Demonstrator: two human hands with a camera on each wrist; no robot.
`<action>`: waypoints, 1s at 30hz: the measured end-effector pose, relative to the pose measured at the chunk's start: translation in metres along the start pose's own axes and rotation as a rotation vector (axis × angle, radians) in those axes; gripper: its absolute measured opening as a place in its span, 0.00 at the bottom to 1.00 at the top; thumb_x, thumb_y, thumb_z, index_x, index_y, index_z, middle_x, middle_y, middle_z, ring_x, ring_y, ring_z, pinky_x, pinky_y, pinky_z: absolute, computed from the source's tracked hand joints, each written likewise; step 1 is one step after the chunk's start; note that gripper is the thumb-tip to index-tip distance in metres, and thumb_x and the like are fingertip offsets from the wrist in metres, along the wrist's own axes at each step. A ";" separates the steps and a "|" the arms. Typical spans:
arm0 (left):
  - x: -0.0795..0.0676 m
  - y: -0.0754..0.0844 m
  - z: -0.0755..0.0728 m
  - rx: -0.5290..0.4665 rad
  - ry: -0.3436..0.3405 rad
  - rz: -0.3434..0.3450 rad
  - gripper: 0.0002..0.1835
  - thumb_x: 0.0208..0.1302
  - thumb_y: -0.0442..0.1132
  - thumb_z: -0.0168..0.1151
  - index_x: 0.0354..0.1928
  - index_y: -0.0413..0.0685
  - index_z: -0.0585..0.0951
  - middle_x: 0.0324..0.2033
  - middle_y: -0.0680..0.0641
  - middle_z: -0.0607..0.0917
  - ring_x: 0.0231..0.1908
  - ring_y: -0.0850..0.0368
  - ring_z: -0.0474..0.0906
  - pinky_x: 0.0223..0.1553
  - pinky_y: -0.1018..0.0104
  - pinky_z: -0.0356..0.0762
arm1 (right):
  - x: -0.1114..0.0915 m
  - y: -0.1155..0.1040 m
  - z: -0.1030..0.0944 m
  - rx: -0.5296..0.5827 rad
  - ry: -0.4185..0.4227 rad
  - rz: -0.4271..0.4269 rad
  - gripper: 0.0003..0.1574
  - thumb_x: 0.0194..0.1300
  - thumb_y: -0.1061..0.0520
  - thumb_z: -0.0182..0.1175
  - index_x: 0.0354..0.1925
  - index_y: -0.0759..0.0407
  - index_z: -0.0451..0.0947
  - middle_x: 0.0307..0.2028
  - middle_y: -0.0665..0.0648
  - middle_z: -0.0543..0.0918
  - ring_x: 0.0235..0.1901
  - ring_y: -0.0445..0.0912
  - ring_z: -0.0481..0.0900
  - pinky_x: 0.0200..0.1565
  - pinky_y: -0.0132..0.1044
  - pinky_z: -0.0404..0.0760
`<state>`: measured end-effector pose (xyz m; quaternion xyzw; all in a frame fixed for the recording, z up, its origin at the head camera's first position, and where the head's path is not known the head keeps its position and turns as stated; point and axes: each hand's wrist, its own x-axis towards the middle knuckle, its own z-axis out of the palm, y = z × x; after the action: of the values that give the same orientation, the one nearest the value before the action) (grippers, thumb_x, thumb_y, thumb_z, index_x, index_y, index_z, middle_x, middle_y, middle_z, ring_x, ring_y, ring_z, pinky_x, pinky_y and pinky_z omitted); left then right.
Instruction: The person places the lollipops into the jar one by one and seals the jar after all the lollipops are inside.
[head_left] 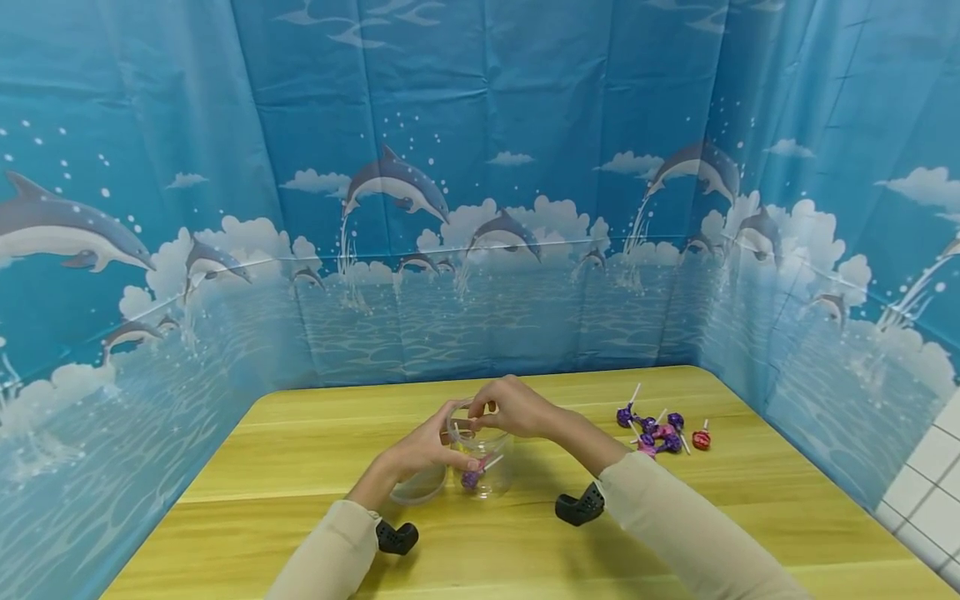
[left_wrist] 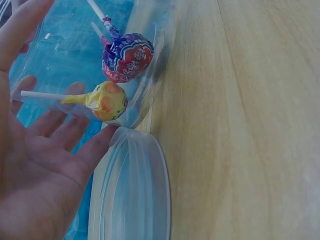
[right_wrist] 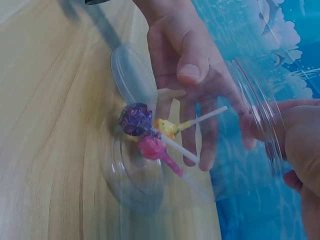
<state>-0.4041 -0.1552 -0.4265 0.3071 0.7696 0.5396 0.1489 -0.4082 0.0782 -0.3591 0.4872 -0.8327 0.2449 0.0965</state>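
Note:
A clear round jar [head_left: 501,483] stands on the table. My left hand [head_left: 422,450] holds its left side, with the thumb in front and the fingers spread behind. Inside lie a purple lollipop [right_wrist: 135,119], a pink lollipop [right_wrist: 152,147] and a yellow lollipop [left_wrist: 107,101], low in the jar. Over the open mouth, my right hand [head_left: 513,407] has bent fingers at the rim [right_wrist: 260,117]. No lollipop shows between those fingers. Beside the jar, close to the left hand, a clear plastic lid [left_wrist: 145,190] touches the table.
Several purple and pink lollipops [head_left: 662,433] lie in a loose pile on the right of the table [head_left: 300,467]. A red lollipop [head_left: 701,439] lies just beyond them. A blue dolphin-print curtain [head_left: 465,317] surrounds the table's back and sides. Black wrist mounts [head_left: 580,507] hang below both forearms.

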 end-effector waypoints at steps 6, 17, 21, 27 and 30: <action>0.001 0.000 0.001 -0.015 -0.010 0.020 0.47 0.66 0.42 0.74 0.80 0.62 0.56 0.70 0.35 0.69 0.67 0.39 0.70 0.61 0.44 0.74 | -0.009 0.002 -0.009 0.060 0.017 0.072 0.07 0.70 0.65 0.67 0.44 0.60 0.90 0.42 0.54 0.89 0.37 0.43 0.84 0.39 0.34 0.83; -0.001 0.000 0.002 -0.012 0.000 0.017 0.48 0.66 0.38 0.72 0.81 0.58 0.55 0.68 0.38 0.72 0.64 0.46 0.73 0.60 0.44 0.75 | -0.028 0.007 -0.031 0.130 0.024 0.145 0.07 0.71 0.64 0.66 0.45 0.58 0.89 0.42 0.53 0.87 0.38 0.42 0.84 0.41 0.37 0.84; -0.001 0.000 0.003 -0.024 0.008 0.011 0.48 0.64 0.39 0.74 0.80 0.58 0.56 0.67 0.38 0.73 0.63 0.45 0.74 0.60 0.45 0.75 | -0.039 0.010 -0.038 0.152 0.029 0.176 0.07 0.72 0.64 0.66 0.46 0.60 0.88 0.42 0.53 0.87 0.40 0.44 0.84 0.43 0.38 0.84; -0.001 0.000 0.004 -0.027 0.019 0.012 0.48 0.64 0.38 0.75 0.80 0.59 0.58 0.65 0.41 0.75 0.64 0.44 0.74 0.60 0.46 0.76 | -0.058 0.016 -0.053 0.152 0.054 0.220 0.08 0.71 0.64 0.66 0.47 0.59 0.88 0.42 0.52 0.88 0.41 0.45 0.85 0.44 0.39 0.85; -0.002 0.001 0.004 -0.021 0.023 0.012 0.48 0.63 0.40 0.76 0.80 0.59 0.58 0.66 0.41 0.75 0.64 0.43 0.73 0.60 0.46 0.75 | -0.069 0.021 -0.061 0.138 0.061 0.246 0.09 0.71 0.63 0.66 0.48 0.59 0.88 0.43 0.53 0.88 0.42 0.46 0.85 0.45 0.40 0.85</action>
<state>-0.4004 -0.1534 -0.4273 0.3039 0.7637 0.5521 0.1399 -0.3960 0.1698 -0.3406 0.3793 -0.8640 0.3263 0.0572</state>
